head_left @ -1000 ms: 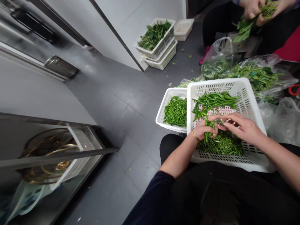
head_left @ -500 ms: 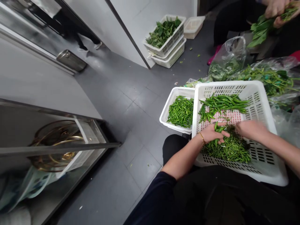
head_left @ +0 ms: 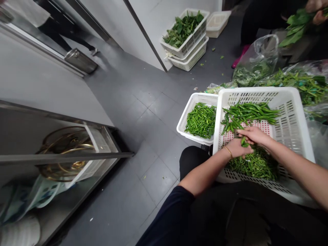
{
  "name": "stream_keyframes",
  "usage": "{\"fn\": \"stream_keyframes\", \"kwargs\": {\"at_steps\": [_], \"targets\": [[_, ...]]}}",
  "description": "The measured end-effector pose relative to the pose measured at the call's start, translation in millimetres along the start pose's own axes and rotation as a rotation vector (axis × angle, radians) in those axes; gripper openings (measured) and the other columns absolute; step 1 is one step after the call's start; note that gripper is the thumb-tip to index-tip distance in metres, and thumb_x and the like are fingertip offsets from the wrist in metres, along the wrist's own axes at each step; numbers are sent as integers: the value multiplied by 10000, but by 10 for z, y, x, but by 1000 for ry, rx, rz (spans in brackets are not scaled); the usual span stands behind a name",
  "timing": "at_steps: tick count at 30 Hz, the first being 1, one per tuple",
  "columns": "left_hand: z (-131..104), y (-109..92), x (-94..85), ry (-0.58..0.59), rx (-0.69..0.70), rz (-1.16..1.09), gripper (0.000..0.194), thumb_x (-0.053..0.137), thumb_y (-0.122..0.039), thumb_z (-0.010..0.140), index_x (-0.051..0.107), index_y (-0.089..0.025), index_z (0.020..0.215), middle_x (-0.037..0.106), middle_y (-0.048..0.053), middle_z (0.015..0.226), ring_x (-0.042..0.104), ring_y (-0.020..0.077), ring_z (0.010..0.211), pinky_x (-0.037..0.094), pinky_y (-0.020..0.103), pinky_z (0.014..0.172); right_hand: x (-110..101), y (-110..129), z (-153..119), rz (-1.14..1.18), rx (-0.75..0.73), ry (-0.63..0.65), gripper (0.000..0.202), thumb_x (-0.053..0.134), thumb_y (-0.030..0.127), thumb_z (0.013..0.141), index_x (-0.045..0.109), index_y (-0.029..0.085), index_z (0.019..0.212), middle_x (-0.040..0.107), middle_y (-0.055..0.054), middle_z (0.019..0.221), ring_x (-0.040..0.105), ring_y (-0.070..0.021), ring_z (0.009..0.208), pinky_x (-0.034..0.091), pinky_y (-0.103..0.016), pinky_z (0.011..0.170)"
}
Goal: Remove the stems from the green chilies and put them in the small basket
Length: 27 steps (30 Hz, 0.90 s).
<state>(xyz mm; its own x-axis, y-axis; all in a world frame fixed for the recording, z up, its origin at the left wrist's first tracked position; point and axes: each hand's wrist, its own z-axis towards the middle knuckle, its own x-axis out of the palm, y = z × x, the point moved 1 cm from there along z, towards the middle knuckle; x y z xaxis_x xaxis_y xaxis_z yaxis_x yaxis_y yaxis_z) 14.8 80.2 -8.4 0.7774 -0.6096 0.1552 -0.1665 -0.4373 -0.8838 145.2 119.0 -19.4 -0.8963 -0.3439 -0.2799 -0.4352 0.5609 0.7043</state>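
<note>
A large white plastic basket (head_left: pixel 306 136) stands in front of me. My left hand (head_left: pixel 238 148), a thin bracelet at its wrist, is closed around a few green chili peppers (head_left: pixel 244 140) inside it. Close above, my right hand (head_left: pixel 253 134) has its fingers pinched together beside those peppers; what is between the fingertips is hidden. Whole chili peppers (head_left: pixel 253 112) lie in a pile at the basket's far side. Under my hands is a heap of small green stems (head_left: pixel 256 165). Part of the red-and-white basket bottom (head_left: pixel 265 127) shows between the two piles.
A smaller white basket (head_left: pixel 185 124) of chili peppers (head_left: pixel 201 119) adjoins on the left. Beyond are bagged greens (head_left: pixel 252 73) and stacked baskets (head_left: pixel 191 63) with leaves. Another person's hands (head_left: pixel 317 12) hold leafy greens. A metal shelf (head_left: pixel 112 156) stands left, near a bin (head_left: pixel 81 60).
My right hand has moved left and away from me, from the stem heap to beside my left hand. My left hand's fingers have curled in around the peppers. The view has shifted slightly.
</note>
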Motion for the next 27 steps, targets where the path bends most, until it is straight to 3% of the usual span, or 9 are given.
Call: {"fn": "stream_keyframes", "kwargs": {"at_steps": [3,5,8,11,14,17,19,23,27], "targets": [[-18,-70,-44,-265,21,-309,297,687,-372,668,595,-118,792,574,-1,664,434,47,433,371,216,445,-194,-130,-481,-96,-90,50,453,530,637,734,493,197,629,408,48,375,400,-91,325,273,-229,360],[-38,-106,-22,-321,59,-382,353,704,-416,639,598,-116,792,575,1,658,418,45,414,358,221,430,-176,-222,-752,-302,-183,113,467,525,629,742,435,206,567,395,48,381,419,-93,339,299,-235,398],[-86,-138,46,-194,106,-287,363,760,-393,558,595,-123,736,563,-17,612,431,44,427,373,222,470,-100,-343,-947,-557,-163,300,486,508,616,751,405,205,514,398,41,369,434,-103,325,316,-237,409],[-141,-172,52,-62,126,-243,379,773,-396,532,585,-130,725,533,-43,559,446,43,440,374,204,480,-176,-338,-850,-691,-11,449,462,438,612,783,524,208,576,446,21,348,448,-132,306,336,-251,399],[-156,-217,-20,-10,43,-346,411,754,-445,544,575,-128,736,502,-56,511,436,48,407,352,198,428,-296,-113,-483,-801,-212,234,393,537,552,736,658,218,902,639,-11,561,577,-168,470,413,-271,516],[-132,-243,-66,24,-29,-434,412,750,-435,534,588,-112,733,564,-14,560,473,64,426,323,192,390,-234,174,15,-822,-300,-173,540,556,449,741,561,175,1207,705,-79,865,644,-230,766,448,-295,645],[-111,-227,-51,64,-86,-465,390,757,-398,516,586,-99,698,616,35,621,533,94,474,320,192,385,-98,312,305,-802,-339,-249,567,541,405,773,503,137,1272,698,-100,920,635,-234,830,449,-302,700],[-73,-152,-22,-82,-185,-567,349,762,-331,505,583,-98,693,635,53,626,571,117,505,338,194,406,15,372,510,-732,-395,-288,266,519,307,805,649,166,989,696,-74,886,624,-210,836,438,-290,765],[-36,-121,-58,-355,-165,-777,373,741,-365,545,590,-102,763,649,61,640,564,110,498,378,208,438,-159,178,110,-506,-497,-345,194,515,339,818,640,206,881,684,-27,791,612,-172,710,458,-284,703]]}}
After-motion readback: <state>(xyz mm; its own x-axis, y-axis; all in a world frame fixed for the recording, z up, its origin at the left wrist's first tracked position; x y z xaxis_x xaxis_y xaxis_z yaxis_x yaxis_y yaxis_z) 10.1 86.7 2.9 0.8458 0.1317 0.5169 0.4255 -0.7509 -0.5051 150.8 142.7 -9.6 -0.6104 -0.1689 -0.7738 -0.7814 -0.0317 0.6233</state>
